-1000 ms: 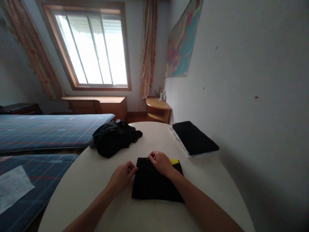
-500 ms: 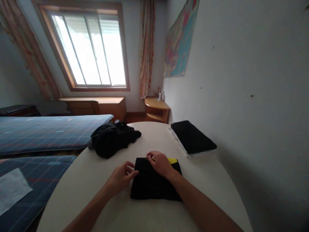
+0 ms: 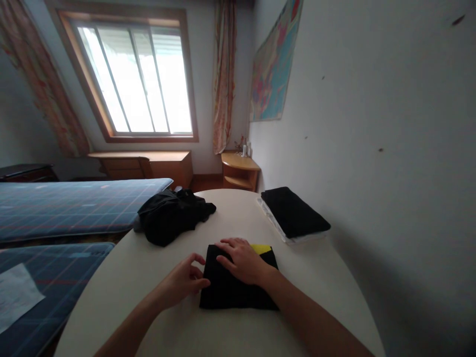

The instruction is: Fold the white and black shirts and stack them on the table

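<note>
A folded black cloth (image 3: 238, 296) with a yellow patch (image 3: 261, 248) at its far right edge lies flat on the white round table (image 3: 178, 329). My right hand (image 3: 243, 260) rests on top of the cloth with its fingers spread, near the far edge. At the cloth's left edge is my left hand (image 3: 186, 280), its thumb and fingers apart and the thumb tip by the fabric. Neither hand shows anything gripped.
A crumpled black garment (image 3: 169, 213) lies at the table's far left. At the far right sits a stack of folded black cloth (image 3: 293, 210) on a white layer, near the wall. Beds with plaid mattresses (image 3: 74, 206) stand left of the table.
My right hand has flattened and spread its fingers on the cloth, shifting slightly left. My left hand has moved a little down and left along the cloth's edge, its thumb and fingers farther apart.
</note>
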`<action>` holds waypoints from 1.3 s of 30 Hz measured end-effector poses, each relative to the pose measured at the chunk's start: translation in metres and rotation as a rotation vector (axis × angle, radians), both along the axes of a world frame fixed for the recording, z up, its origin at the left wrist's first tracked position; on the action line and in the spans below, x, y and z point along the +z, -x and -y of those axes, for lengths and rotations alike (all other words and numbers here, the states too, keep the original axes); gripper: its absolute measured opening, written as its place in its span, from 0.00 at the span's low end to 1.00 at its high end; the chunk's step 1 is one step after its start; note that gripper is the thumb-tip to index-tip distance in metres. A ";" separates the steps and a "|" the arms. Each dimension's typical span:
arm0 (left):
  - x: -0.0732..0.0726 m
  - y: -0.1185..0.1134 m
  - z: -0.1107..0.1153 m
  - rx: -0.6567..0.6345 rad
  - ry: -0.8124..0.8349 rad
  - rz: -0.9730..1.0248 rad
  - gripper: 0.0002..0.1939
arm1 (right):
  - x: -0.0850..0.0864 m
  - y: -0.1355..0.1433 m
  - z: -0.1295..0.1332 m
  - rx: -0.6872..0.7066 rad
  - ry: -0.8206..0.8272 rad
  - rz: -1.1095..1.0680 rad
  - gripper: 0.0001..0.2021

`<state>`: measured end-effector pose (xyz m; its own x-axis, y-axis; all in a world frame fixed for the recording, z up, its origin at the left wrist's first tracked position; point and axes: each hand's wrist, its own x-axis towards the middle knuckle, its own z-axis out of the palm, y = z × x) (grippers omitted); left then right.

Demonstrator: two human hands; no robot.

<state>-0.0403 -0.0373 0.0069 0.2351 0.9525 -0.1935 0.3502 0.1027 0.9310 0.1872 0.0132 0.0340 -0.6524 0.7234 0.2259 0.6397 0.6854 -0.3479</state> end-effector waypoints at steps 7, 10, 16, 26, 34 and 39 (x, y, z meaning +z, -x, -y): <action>0.000 0.014 0.002 -0.132 0.068 -0.157 0.22 | -0.007 -0.006 0.035 0.073 0.037 0.112 0.36; 0.009 0.006 0.003 -0.027 -0.178 -0.341 0.18 | -0.008 -0.006 0.044 0.058 0.040 0.109 0.35; 0.001 -0.037 0.004 -0.009 -0.816 -0.495 0.22 | -0.008 -0.007 0.049 0.139 0.039 0.061 0.28; -0.027 -0.045 0.011 -0.128 -0.633 -0.860 0.36 | -0.022 -0.058 0.038 -0.251 0.084 0.131 0.36; -0.014 -0.050 0.020 -0.138 -0.838 -0.893 0.38 | -0.019 -0.057 0.036 -0.413 0.034 0.119 0.36; -0.009 -0.052 0.021 -0.288 -0.762 -0.891 0.37 | -0.020 -0.067 0.035 -0.437 0.104 0.211 0.38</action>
<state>0.0118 -0.0586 -0.0018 0.5278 0.8272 0.1929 0.8200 -0.5554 0.1381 0.2544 -0.0216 0.0139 -0.3064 0.9513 0.0334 0.9233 0.3056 -0.2325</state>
